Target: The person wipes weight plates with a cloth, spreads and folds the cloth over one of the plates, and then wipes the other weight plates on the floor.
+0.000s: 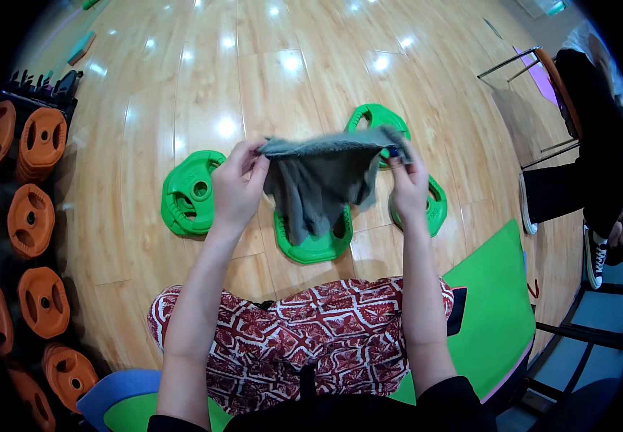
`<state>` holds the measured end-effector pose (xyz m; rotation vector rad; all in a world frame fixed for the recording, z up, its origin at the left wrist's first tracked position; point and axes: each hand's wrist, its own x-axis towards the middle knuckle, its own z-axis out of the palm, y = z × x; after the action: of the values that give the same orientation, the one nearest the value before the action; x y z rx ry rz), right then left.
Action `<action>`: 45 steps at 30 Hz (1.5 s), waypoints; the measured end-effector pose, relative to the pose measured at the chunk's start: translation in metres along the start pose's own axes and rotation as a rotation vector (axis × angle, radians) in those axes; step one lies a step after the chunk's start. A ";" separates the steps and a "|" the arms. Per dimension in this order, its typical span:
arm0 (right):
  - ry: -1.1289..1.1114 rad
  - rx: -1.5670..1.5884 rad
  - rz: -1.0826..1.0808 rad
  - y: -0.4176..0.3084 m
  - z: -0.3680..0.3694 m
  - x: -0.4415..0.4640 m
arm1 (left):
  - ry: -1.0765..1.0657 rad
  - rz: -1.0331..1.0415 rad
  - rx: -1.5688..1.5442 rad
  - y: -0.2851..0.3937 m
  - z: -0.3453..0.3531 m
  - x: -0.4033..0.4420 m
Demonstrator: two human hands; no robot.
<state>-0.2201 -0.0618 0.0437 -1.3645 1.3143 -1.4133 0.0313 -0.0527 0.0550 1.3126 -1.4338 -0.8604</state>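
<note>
A grey-green cloth (318, 169) hangs stretched in the air, its top edge pulled nearly straight and its lower part drooping in folds. My left hand (239, 183) pinches its left corner between thumb and fingers. The right end is gripped by my right hand (410, 186), where a small dark blue spot shows at the fingertips. Green weight plates lie on the floor around the cloth: a left plate (174, 198) beside my left hand, a front plate (315, 250) partly hidden under it, a right plate (437, 207) by my right wrist, and a back plate (375, 114) behind it.
Orange weight plates (41, 302) fill a rack on the left. I sit in patterned trousers (311, 331) on a green mat (491, 309), with a dark flat object (457, 311) beside my right knee. At right, a person in black trousers (592, 173) is by a chair (560, 93).
</note>
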 end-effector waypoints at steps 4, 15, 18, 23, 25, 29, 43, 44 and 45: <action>0.098 0.253 -0.113 -0.023 -0.023 -0.005 | 0.148 0.375 0.188 0.016 -0.008 -0.003; -0.853 -0.816 0.667 -0.008 -0.052 -0.047 | -0.577 -0.001 0.803 -0.023 -0.024 -0.068; -0.742 -0.803 0.514 0.013 -0.054 -0.054 | -0.719 -0.125 0.754 -0.011 -0.018 -0.075; -0.208 -0.875 0.059 0.049 0.014 -0.063 | -0.400 0.095 0.788 -0.065 0.045 -0.088; -0.189 -0.966 -0.279 0.073 0.045 -0.075 | -0.269 0.235 0.832 -0.082 0.074 -0.093; -0.373 -1.193 -0.146 0.128 0.065 -0.089 | -0.211 0.043 0.918 -0.124 0.115 -0.095; -0.431 -1.142 -0.058 0.123 0.067 -0.069 | -0.277 0.125 0.955 -0.121 0.107 -0.080; -0.423 -1.143 -0.069 0.120 0.067 -0.071 | -0.307 0.099 0.942 -0.121 0.106 -0.079; -0.456 -1.141 -0.009 0.118 0.068 -0.075 | -0.337 0.073 0.929 -0.119 0.104 -0.079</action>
<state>-0.1585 -0.0223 -0.0935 -2.2055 1.8384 -0.1861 -0.0378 -0.0063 -0.1012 1.8096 -2.2810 -0.3501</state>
